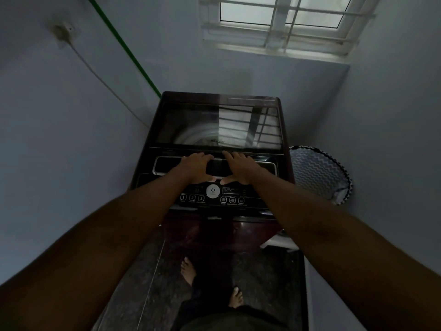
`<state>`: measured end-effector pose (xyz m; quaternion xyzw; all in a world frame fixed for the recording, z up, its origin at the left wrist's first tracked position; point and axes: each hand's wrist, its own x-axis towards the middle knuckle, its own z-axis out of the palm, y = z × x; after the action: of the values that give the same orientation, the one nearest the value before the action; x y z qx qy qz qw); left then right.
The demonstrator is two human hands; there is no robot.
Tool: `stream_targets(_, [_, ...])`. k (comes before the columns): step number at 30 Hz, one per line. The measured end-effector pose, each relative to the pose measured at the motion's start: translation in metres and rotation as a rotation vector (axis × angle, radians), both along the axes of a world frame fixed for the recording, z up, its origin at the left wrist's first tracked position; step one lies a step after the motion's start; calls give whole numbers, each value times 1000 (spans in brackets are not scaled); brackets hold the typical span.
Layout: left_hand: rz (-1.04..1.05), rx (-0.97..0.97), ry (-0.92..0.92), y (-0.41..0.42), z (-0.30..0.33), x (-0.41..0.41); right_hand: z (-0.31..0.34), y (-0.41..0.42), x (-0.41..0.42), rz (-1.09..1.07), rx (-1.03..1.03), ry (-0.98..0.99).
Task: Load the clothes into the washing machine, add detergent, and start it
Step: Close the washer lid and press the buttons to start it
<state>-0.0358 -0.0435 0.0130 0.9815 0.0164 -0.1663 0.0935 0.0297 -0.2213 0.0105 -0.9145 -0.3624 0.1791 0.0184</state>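
Pale blue walls on the left, far and right sides, closing in a narrow corner. Barred window high on the far wall, giving the only light. Dark speckled floor below, with two bare feet near the bottom centre.

Top-loading washing machine, dark maroon, standing in the middle against the far wall. Glass lid down and flat, reflecting the window bars on its right half; pale drum dimly visible through the glass. Control panel along the near edge, with a round white badge in the middle and rows of small round buttons to either side.

Laundry basket with a zigzag pattern just right of the machine, by the right wall; contents not discernible. Green pipe running diagonally down the left wall to the machine's far left corner, and a pale cord trailing from a wall socket.

Left hand and right hand side by side at the near edge of the lid, fingers curled over the lid's front handle strip, thumbs resting just above the control panel.
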Motion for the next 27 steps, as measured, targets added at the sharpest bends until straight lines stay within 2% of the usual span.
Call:
stream_targets(20, [147,-89,-30,-7,4,9,-2,7,9,-55,-43,101])
stream_targets(27, [145,-64,-25,-7,8,16,2,10,9,-74,-54,122])
